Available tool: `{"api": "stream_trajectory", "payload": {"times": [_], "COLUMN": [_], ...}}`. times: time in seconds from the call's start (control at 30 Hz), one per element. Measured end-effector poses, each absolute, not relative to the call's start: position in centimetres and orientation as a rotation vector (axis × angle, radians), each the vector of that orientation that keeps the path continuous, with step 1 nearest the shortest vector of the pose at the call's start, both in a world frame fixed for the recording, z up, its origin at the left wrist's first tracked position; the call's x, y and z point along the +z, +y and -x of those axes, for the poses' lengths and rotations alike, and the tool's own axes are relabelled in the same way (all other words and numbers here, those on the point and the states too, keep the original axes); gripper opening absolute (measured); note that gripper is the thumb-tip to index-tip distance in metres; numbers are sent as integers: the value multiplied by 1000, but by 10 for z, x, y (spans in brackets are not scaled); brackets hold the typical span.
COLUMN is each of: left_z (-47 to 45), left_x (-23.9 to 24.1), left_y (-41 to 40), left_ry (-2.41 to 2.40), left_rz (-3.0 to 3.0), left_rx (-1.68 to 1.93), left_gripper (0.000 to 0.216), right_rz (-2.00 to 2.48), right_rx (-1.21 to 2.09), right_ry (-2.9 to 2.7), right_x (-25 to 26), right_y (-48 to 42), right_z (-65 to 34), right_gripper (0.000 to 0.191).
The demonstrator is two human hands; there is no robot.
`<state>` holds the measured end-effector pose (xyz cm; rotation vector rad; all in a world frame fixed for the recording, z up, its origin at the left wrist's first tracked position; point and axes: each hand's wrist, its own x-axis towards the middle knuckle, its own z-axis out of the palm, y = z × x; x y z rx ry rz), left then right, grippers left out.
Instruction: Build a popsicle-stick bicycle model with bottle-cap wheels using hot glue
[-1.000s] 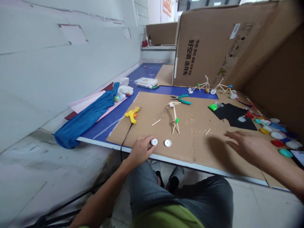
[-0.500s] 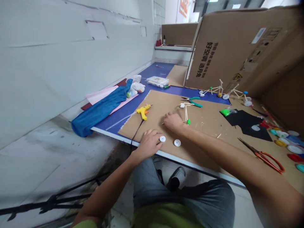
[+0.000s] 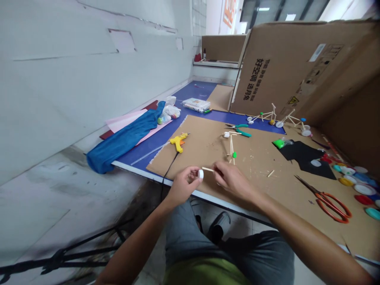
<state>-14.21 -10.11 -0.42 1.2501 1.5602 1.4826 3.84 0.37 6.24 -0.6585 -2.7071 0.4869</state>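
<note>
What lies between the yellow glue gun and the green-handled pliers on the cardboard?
Head view: only bare cardboard between the glue gun and pliers.

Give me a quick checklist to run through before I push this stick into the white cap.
1. Left hand grips the white cap: ok.
2. Right hand pinches the stick: ok.
3. Stick tip lined up with the cap: ok, it meets the cap's face.
4. Hole in the cap centre: cannot tell, too small.
5. Glue gun within reach: ok, lying on the cardboard sheet ahead of the left hand.
6. Scissors away from the hands: ok, far off to the right.
</note>
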Motion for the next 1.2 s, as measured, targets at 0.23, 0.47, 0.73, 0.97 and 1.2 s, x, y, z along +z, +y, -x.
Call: {"api": "stream_trajectory", "payload": {"times": [0.23,0.47,0.73,0.97,1.2], "left_z": [111,85,64,61,54], "left_x": [1,5,4,0,-3], "left_y": [-107,-110,-113,-107,-97], "left_ry": [860,811,816,841,966], "left_rz": [-682,-537,-484,-484,-468], "left_rx": [1572,1622,1642,1672,1804], "left_gripper": [36,21,20,26,32], "right_rz": [652,730,776,794,841], "right_rx": [738,817,685,464,438], "right_ry": [-2468,-2309,-2264,-2309,-2333], "right_x": [52,30,14,8,0], "right_y": [-27,-57,-63,-66,-69], "right_z": [-81,-89,-88,-86,-78], "right_gripper": [15,16,16,18,26]}}
